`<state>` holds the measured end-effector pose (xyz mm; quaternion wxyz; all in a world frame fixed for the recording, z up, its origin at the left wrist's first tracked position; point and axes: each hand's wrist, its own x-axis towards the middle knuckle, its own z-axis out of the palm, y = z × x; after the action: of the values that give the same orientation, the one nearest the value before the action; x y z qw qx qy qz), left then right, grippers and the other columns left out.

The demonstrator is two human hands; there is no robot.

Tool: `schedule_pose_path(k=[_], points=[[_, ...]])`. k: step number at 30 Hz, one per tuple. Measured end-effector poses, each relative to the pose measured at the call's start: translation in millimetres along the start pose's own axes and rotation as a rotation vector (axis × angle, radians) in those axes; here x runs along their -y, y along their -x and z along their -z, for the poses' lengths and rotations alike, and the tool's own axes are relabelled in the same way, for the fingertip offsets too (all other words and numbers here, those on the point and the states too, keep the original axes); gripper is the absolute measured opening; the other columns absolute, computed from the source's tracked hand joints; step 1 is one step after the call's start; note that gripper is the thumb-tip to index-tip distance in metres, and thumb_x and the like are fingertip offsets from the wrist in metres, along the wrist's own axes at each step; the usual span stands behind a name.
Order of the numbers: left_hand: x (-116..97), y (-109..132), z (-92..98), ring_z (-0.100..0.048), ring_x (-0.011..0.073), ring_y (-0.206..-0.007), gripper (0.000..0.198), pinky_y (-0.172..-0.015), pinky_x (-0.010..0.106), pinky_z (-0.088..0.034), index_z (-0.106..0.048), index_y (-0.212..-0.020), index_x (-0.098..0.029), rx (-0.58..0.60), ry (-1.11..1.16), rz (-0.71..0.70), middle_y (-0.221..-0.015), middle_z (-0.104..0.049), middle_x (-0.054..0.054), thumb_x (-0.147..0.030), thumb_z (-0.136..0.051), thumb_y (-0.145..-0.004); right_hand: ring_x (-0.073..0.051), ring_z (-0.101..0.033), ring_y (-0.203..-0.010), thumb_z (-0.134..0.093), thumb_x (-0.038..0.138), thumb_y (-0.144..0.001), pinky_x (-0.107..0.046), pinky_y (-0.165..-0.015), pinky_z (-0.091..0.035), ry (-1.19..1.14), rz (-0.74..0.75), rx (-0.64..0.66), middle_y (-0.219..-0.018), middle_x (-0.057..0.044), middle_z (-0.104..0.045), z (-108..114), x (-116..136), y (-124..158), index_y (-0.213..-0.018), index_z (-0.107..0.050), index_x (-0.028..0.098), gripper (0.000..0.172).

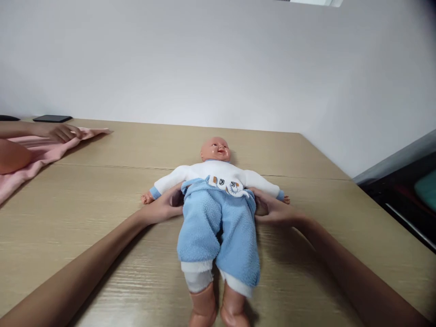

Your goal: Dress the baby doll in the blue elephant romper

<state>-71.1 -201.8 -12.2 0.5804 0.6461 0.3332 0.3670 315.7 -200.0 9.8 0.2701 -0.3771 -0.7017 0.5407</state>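
A baby doll lies on its back on the wooden table, head away from me and arms spread out. It wears a white top with blue cuffs and blue fleece pants, with an animal-face patch at the waist. White cloth shows below the pant hems above the bare lower legs. At the left side of the waist, my left hand is closed on the pants, fingertips hidden by the cloth. My right hand grips the opposite side of the waistband, its fingers partly hidden too.
Another person's hand rests on a pink cloth at the left, beside a rounded skin-toned thing. A flat black device lies near the wall. Beyond the table's right edge is a dark object.
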Motion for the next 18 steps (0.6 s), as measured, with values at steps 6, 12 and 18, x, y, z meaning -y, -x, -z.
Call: schedule_pose_path(k=[6,12,18], points=[[-1.2,-0.1,2.0,-0.066,0.0361,-0.143,0.072,-0.125,0.05,-0.05,-0.068,-0.141,-0.028,0.039,-0.023,0.028,-0.152,-0.071,0.012,-0.025,-0.097,-0.075,-0.04,-0.07,-0.136,-0.093,0.034,-0.079,-0.053,-0.12,-0.055,-0.004,0.02,-0.132,-0.137,-0.013,-0.079,-18.8,-5.0,-7.8,-0.128,-0.083,0.024,0.051],[3.5,0.8,-21.8,-0.073,0.0388,-0.13,0.062,-0.108,0.05,-0.061,-0.075,-0.128,-0.025,-0.232,0.251,0.162,-0.127,-0.082,0.011,-0.031,-0.095,-0.069,-0.037,-0.07,-0.138,-0.085,0.062,-0.084,-0.056,-0.122,-0.054,-0.254,-0.003,-0.333,-0.129,-0.009,-0.083,-43.7,-18.8,-17.6,-0.127,-0.08,0.03,0.054],[-2.4,-0.3,-35.0,-0.078,0.0366,-0.115,0.046,-0.089,0.043,-0.064,-0.075,-0.104,-0.024,-0.307,0.393,0.262,-0.107,-0.085,0.007,-0.031,-0.098,-0.064,-0.033,-0.074,-0.125,-0.093,0.053,-0.078,-0.049,-0.111,-0.06,-0.382,-0.037,-0.424,-0.123,-0.005,-0.084,-55.0,-12.5,-18.1,-0.13,-0.076,0.033,0.058]])
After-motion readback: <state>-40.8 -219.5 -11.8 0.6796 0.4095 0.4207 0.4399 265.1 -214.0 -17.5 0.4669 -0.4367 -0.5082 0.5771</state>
